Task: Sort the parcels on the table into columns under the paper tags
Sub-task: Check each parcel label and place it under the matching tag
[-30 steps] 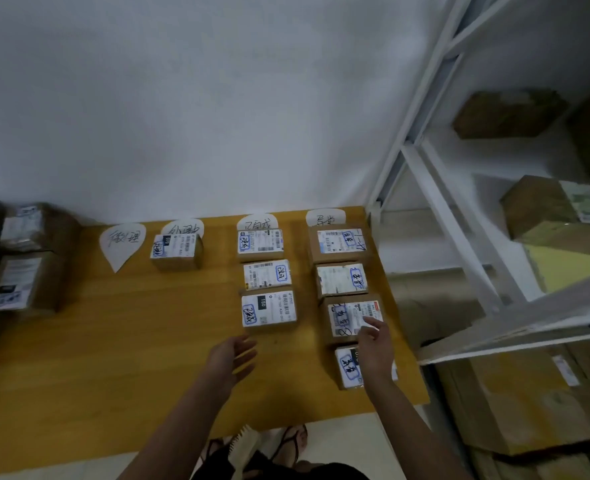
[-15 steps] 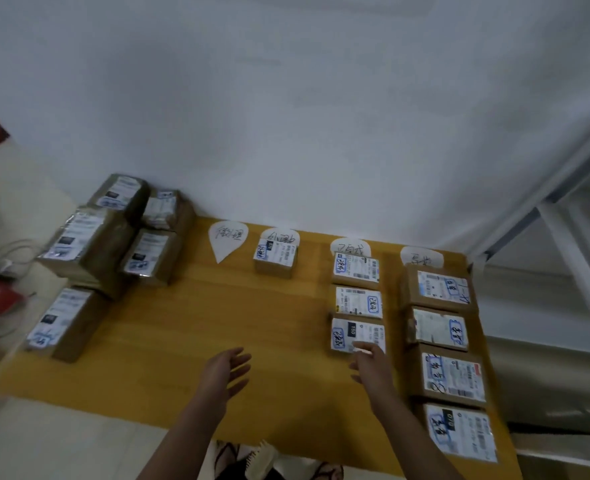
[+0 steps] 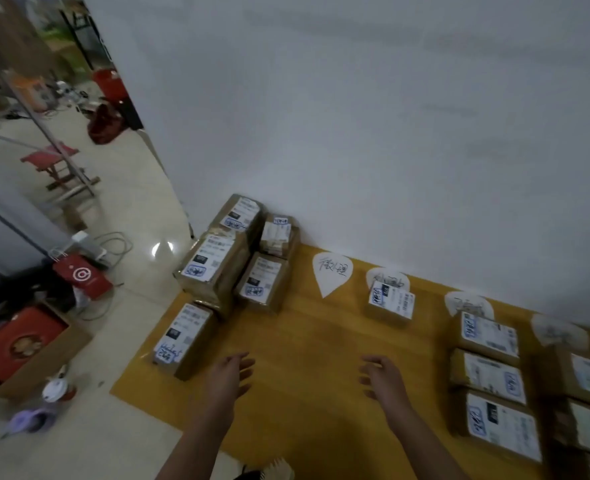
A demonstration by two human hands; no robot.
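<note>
Both hands empty, fingers loosely spread over the bare table (image 3: 304,344); the unsorted parcel (image 3: 182,336) lies just left of the left hand (image 3: 229,377), long axis running away from the person; the right hand (image 3: 383,379) sits farther off, so left looks likelier.

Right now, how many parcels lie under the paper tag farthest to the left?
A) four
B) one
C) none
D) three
C: the leftmost paper tag has only bare table below it, while the next tag has one parcel and the unsorted parcels sit apart at the table's left end.
</note>
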